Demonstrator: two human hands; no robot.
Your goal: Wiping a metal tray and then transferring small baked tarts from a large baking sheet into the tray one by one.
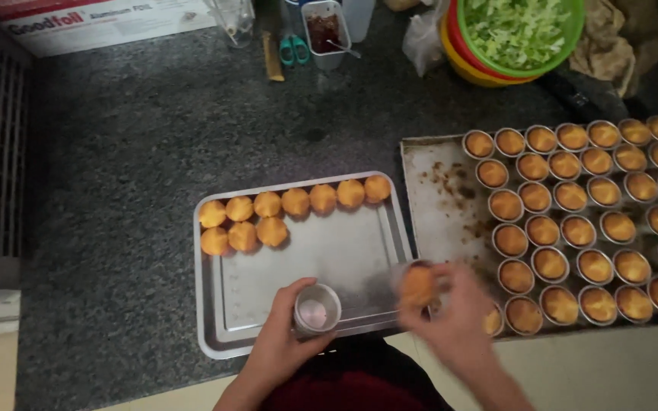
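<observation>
Centrally, steel tray (344,251), cakes (283,213) along its far rim, near half bare, left hand (287,339) gripping empty cup (317,309) at near rim, right hand (451,316) clasping cake (419,286) at right rim.

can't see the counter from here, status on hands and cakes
Left hand grips empty round metal cup. Right hand holds blurred golden cake over silver tray. Nothing in the way.

A small round metal cup (317,308), empty and tilted with its mouth upward, is held over the near edge of a steel tray, while a golden-brown cupcake (419,286), blurred, is gripped just beside it.
</observation>
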